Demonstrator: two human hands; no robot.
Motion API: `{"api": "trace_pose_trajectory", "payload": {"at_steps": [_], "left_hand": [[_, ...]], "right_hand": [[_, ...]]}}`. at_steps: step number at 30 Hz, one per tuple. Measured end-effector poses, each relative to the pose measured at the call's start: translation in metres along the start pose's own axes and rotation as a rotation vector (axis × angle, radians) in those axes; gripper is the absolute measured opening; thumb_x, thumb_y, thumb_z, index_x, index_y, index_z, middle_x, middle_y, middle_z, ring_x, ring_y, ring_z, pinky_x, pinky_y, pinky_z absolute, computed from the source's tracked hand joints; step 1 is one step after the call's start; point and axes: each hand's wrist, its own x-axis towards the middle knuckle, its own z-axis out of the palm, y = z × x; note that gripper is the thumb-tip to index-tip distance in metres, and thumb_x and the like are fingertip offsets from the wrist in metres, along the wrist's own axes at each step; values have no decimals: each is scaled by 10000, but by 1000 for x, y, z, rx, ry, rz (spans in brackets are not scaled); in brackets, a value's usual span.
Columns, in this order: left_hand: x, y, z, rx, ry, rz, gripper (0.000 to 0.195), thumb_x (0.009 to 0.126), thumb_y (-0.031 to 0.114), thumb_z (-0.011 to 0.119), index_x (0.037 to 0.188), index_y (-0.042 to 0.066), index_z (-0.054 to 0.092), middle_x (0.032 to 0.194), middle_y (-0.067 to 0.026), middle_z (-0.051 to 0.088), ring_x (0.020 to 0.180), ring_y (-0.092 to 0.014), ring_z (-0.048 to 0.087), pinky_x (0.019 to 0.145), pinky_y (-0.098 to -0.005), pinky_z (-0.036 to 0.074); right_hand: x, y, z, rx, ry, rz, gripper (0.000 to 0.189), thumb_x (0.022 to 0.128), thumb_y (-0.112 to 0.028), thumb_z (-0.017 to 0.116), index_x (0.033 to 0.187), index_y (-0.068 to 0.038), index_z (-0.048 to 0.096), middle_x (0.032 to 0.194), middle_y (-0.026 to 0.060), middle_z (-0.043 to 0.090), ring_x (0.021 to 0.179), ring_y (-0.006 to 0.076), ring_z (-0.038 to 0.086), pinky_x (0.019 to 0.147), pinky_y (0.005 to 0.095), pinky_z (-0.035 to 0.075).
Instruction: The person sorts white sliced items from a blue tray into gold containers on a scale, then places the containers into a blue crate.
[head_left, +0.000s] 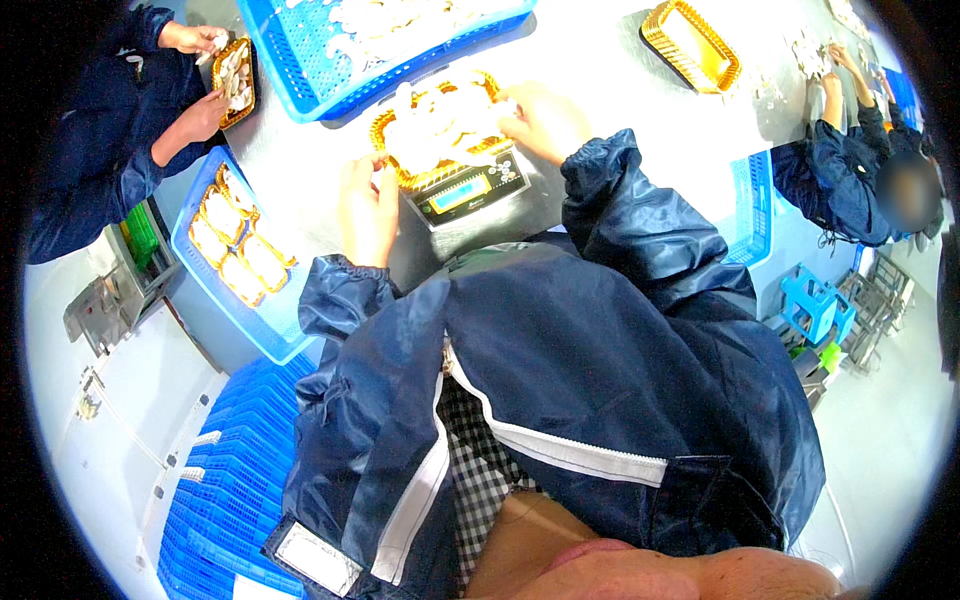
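In front of me a gold plastic tray (384, 135) sits on a digital kitchen scale (469, 196) with a lit display. Pale food slices (435, 124), perhaps mushroom, are heaped in it, washed out by glare. My left hand (367, 210) is at the tray's near left corner, fingers curled and fingertips close to the rim. At the right end, my right hand (547, 120) reaches in over the edge with thumb and fingers close together. Glare hides whether either hand grips a slice or the rim.
A blue perforated crate (311, 82) with more slices stands beyond the scale. Stacked gold trays (694, 49) are at the far right. Filled trays (262, 262) lie in a blue basket (289, 337) at left. Co-workers' hands (199, 116) handle a tray at left; others work at right.
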Motion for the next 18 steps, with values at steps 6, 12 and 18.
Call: {"api": "trace_pose_trajectory", "payload": {"at_steps": [6,12,18], "left_hand": [[12,15,21,206,26,185,331,857,154,572,1173,51,564,987,-131,532,758,-244,569,686,-330,469],[6,25,31,147,-88,219,251,814,70,615,1065,57,609,980,-135,538,820,-285,596,717,-351,491],[2,20,29,79,-68,262,183,796,36,603,977,16,620,906,-146,547,806,-313,586,714,-378,482]], "right_hand": [[-3,5,15,-4,4,-59,304,798,-240,593,1015,-29,614,826,131,587,778,272,582,714,358,467],[2,-1,11,276,-119,-61,219,810,-244,605,943,-72,632,793,132,647,738,293,633,704,380,495],[34,-20,18,176,3,2,196,821,-201,602,941,-53,646,760,85,609,685,237,585,654,327,468]]}}
